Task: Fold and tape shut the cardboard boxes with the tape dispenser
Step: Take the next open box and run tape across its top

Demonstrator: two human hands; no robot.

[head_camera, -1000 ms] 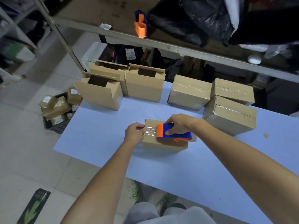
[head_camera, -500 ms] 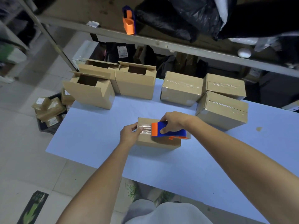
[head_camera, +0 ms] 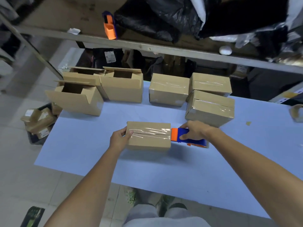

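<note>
A pale blue tabletop [head_camera: 164, 169] stands under a metal shelf [head_camera: 147, 46] in a storeroom. Near its middle lies a closed cardboard box [head_camera: 148, 142], with a strip of clear tape [head_camera: 147, 131] running along its top seam. The left hand [head_camera: 120, 138] grips the box's left end. The right hand [head_camera: 195, 131] is curled round the blue and orange tape dispenser [head_camera: 176, 136], whose orange front touches the box's right end. Behind stand three open boxes [head_camera: 77, 100] on the left and three taped boxes [head_camera: 168, 89] on the right.
</note>
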